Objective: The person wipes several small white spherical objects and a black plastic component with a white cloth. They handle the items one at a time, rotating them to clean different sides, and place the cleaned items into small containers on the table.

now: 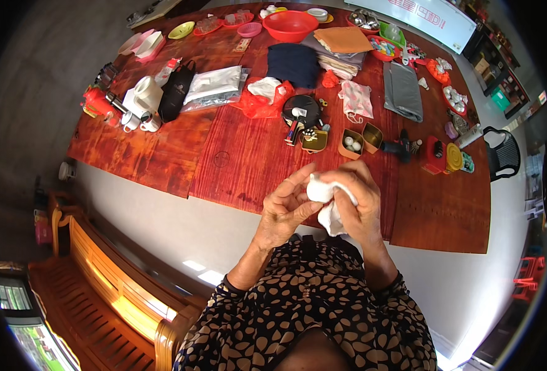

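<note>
Up close to the body, both hands meet over the near edge of the red wooden tabletop point(236, 154), and between them sits a small white cloth point(328, 204). The right hand point(363, 207) wraps it from the right side, fingers clenched around the bunched upper part, with a loose tail of cloth hanging down below the palm. The left hand point(284, 207) comes in from the left, its thumb and fingertips pressed against the rounded white end that sticks out toward it. So the cloth lies directly between the two hands, touching both, and its long axis runs roughly from upper left down to lower right. The right hand has more of it; the left only pinches the near tip. Whether something is wrapped inside the cloth cannot be told.

Farther out on the tabletop, well apart from the hands, lie two small open tins point(360, 141), a round black pan point(302, 110), a red bowl point(290, 25), folded fabrics point(343, 41) and a white jug point(144, 96).
</note>
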A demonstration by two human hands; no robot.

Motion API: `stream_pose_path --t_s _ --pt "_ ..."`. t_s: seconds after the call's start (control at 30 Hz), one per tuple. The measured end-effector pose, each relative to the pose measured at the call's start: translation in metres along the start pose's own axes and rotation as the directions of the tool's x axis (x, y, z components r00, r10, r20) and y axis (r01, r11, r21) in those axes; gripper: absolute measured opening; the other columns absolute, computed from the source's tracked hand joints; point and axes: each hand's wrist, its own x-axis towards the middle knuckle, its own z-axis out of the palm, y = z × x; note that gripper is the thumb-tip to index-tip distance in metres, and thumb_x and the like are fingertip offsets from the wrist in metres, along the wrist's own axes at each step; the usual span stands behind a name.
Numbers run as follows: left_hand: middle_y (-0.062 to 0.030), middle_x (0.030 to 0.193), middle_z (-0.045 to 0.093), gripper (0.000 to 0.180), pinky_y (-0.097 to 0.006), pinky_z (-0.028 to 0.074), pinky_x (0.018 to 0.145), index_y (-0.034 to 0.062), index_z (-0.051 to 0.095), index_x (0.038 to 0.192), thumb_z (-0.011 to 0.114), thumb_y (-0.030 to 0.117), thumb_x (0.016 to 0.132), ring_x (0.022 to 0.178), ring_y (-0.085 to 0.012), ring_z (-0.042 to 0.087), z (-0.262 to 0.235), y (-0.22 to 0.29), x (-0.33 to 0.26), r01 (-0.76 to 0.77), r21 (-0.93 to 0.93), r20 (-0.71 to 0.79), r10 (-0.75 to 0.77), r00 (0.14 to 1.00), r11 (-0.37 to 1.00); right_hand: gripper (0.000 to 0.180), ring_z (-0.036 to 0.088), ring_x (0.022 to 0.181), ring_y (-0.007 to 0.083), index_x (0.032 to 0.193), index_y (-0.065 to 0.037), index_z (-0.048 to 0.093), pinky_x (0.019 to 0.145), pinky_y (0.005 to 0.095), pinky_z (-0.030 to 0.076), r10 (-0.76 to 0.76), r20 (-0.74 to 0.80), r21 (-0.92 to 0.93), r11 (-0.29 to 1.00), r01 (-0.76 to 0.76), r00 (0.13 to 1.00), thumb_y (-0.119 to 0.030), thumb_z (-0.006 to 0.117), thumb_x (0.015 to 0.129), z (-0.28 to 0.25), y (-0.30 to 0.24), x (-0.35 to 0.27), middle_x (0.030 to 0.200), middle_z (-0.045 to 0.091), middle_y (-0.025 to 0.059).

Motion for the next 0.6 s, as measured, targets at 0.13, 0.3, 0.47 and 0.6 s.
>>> stream_pose_path --t_s 0.13,0.3,0.47,0.6 --pt "-0.0164 0.128 0.051 0.059 -0.032 0.046 0.097 -0.0013 0.035 0.136 0.060 -0.007 0.083 0.115 -0.0204 0.052 0.006 -0.001 -0.003 0.031 -0.031 -0.048 -0.033 0.998 0.999 0.031 0.061 0.074 0.0225 0.099 -0.002 0.063 0.062 0.0317 0.049 0.046 0.054 -0.065 0.997 -0.042 0.998 0.010 0.050 0.074 -0.006 0.015 0.000 0.087 0.054 0.0100" --pt "-0.0144 0.126 0.052 0.051 -0.032 0.044 0.097 -0.0014 0.038 0.135 0.058 0.000 0.088 0.112 -0.0179 0.053 -0.005 -0.013 0.000 -0.005 -0.009 -0.043 0.004 0.999 1.000 0.032 0.061 0.076 0.0229 0.102 -0.003 0.062 0.064 0.0326 0.050 0.009 -0.081 -0.149 0.989 -0.021 0.997 0.010 0.050 0.075 -0.007 0.016 -0.001 0.091 0.053 0.0111" --pt "-0.0155 0.123 0.055 0.044 -0.031 0.048 0.095 -0.0051 0.040 0.132 0.053 0.005 0.091 0.111 -0.0191 0.056 0.000 -0.016 0.003 0.027 -0.283 -0.056 -0.045 0.997 0.959 0.033 0.057 0.079 0.0216 0.114 0.000 0.057 0.069 0.0318 0.047 0.115 0.081 0.062 0.991 -0.120 0.990 0.005 0.051 0.081 -0.002 0.010 -0.002 0.093 0.052 0.0115" --pt "-0.0133 0.118 0.056 0.044 -0.025 0.054 0.086 -0.0068 0.040 0.130 0.054 0.008 0.091 0.100 -0.0159 0.060 -0.004 -0.019 0.002 0.116 -0.469 -0.060 -0.162 0.985 0.875 0.032 0.057 0.078 0.0225 0.114 0.001 0.056 0.066 0.0316 0.047 0.189 0.106 0.025 0.981 -0.192 0.976 0.004 0.052 0.082 -0.004 0.016 -0.013 0.093 0.053 0.0120"
